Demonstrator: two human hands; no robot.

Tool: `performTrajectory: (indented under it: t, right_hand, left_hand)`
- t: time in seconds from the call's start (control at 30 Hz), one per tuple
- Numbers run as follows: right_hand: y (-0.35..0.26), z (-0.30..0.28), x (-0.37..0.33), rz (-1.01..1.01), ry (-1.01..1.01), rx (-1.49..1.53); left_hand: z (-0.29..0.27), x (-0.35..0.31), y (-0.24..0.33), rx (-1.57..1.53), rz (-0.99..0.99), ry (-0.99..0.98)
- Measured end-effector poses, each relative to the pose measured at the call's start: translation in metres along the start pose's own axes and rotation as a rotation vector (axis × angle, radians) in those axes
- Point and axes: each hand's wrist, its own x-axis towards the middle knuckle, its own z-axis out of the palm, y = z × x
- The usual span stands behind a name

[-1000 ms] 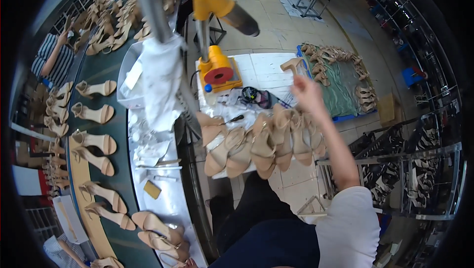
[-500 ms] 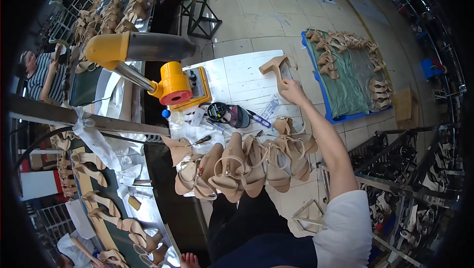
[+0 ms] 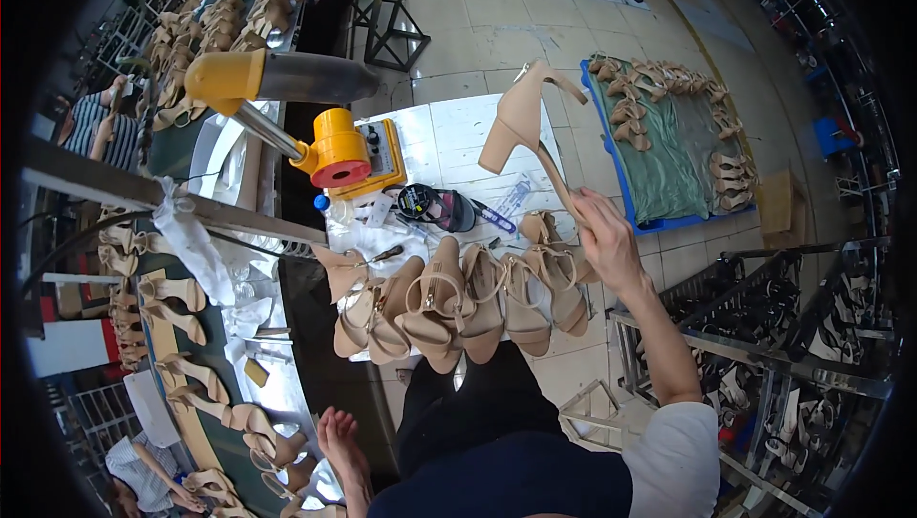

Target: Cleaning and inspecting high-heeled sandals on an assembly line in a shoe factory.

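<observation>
My right hand (image 3: 609, 243) is closed round the toe end of a beige high-heeled sandal (image 3: 521, 119). The sandal is raised over the right side of the white work table (image 3: 447, 148), its block heel and back part pointing away from me. Low in the picture, my left hand (image 3: 342, 444) has come up beside my lap, fingers apart and nothing in them. Between me and the table's middle stands a row of beige sandals (image 3: 442, 313) along the near edge, several with ankle straps and zips at the back.
A yellow lamp-like machine (image 3: 339, 148) with a dark nozzle (image 3: 315, 76) stands at the table's far left. Beside it lie a black-and-pink tool (image 3: 437, 207) and a purple-handled cutter (image 3: 496, 216). A blue pallet (image 3: 621, 169) carries more sandals; a metal rack (image 3: 764, 356) stands right.
My right hand has drawn the sandal nearer and lifted it, with the heel now turned toward the left. My left hand has risen further into view at the lower edge.
</observation>
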Motion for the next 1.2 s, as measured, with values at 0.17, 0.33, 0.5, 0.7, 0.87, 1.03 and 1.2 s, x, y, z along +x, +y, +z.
performTrajectory:
  t: [0.17,0.33,0.5,0.7,0.87,1.03,1.2]
  right_hand:
    - [-0.049,-0.011,-0.022,-0.025,0.032,0.076]
    - [-0.101,-0.006,-0.037,-0.006,0.071,0.175]
    - [-0.156,0.004,-0.041,-0.03,0.054,0.226]
    - [-0.218,0.019,-0.039,0.079,-0.091,0.537]
    - [-0.252,0.045,-0.043,0.178,-0.196,0.796]
    - [-0.278,0.062,-0.046,0.12,-0.239,0.773]
    - [-0.299,0.068,-0.046,-0.005,-0.266,0.707]
  left_hand:
    - [0.021,0.009,0.018,-0.035,0.105,-0.192]
    - [0.032,0.016,0.038,-0.109,0.188,-0.283]
    - [0.044,0.016,0.061,-0.178,0.229,-0.368]
    - [0.048,0.012,0.089,-0.234,0.376,-0.492]
    - [0.039,0.014,0.105,-0.274,0.435,-0.527]
    - [0.018,0.024,0.109,-0.333,0.423,-0.54]
    - [0.001,0.041,0.113,-0.377,0.35,-0.581]
